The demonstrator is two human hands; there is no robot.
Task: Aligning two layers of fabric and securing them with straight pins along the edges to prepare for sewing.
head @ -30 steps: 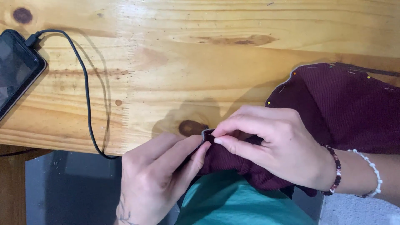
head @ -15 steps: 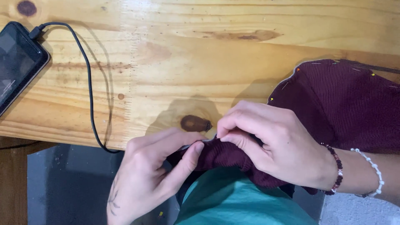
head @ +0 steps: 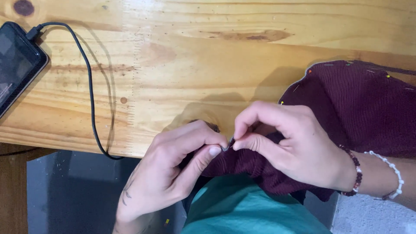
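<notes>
I see the maroon fabric [head: 359,108] draped off the wooden table [head: 195,65] edge, pins along its border. My left hand [head: 173,173] and right hand [head: 290,147] both pinch its folded edge, fingertips nearly touching. A phone [head: 17,65] with black cable [head: 93,99] lies far left.

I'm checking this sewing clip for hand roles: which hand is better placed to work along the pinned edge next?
Probably the right hand: it lies over the maroon fabric beside the pins, while the left hand pinches the fabric's near end at the table edge.
</notes>
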